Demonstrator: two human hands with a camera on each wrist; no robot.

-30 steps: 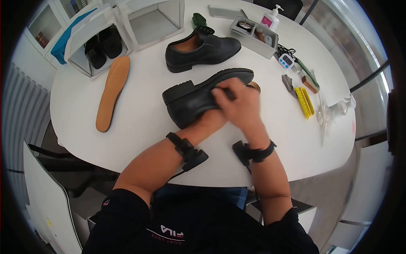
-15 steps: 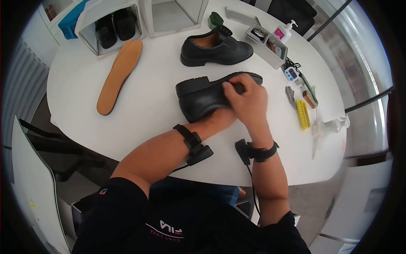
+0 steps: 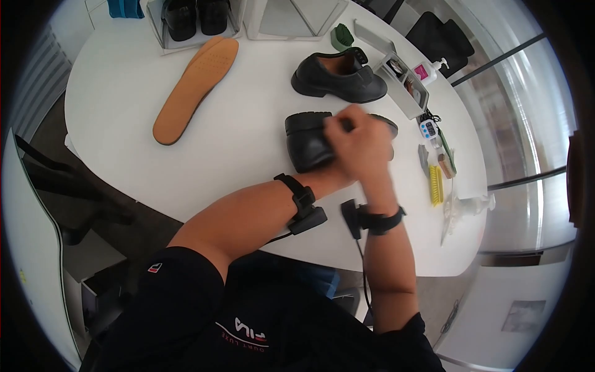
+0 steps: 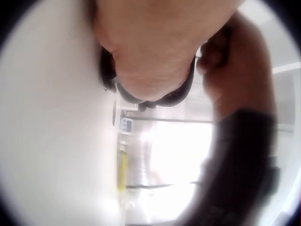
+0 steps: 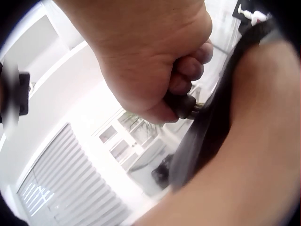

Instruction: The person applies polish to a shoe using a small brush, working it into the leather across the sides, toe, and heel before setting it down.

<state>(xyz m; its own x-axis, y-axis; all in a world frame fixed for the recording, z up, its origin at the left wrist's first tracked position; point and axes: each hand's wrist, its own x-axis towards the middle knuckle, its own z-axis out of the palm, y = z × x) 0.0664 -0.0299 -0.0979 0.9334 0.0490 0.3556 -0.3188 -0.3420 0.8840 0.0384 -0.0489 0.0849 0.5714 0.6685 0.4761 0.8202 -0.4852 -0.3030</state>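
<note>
In the head view a black leather shoe (image 3: 305, 147) is held on its side, its heel and sole edge toward the far side. My left hand (image 4: 150, 70) reaches into the shoe's opening, its fingers hidden inside. Over the middle of the shoe, my right hand (image 3: 364, 147) has its fingers curled. In the right wrist view those fingers grip a short dark handle (image 5: 182, 104) with a brass-coloured tip right at the leather; I cannot tell what tool it is. A matching black shoe (image 3: 339, 77) stands upright just beyond. Tan insoles (image 3: 189, 99) lie overlapping to the left.
At the back left, a see-through shoe box (image 3: 162, 44) contains dark shoes. Along the right stand a grey organiser (image 3: 416, 106), a pump bottle (image 3: 426, 72), a timer (image 3: 428, 129) and a yellow brush (image 3: 436, 186). A green brush (image 3: 341, 37) sits behind the upright shoe.
The head view has swung, so the things on the table appear shifted. The held shoe has turned to show more of its heel, and my right hand now covers its middle.
</note>
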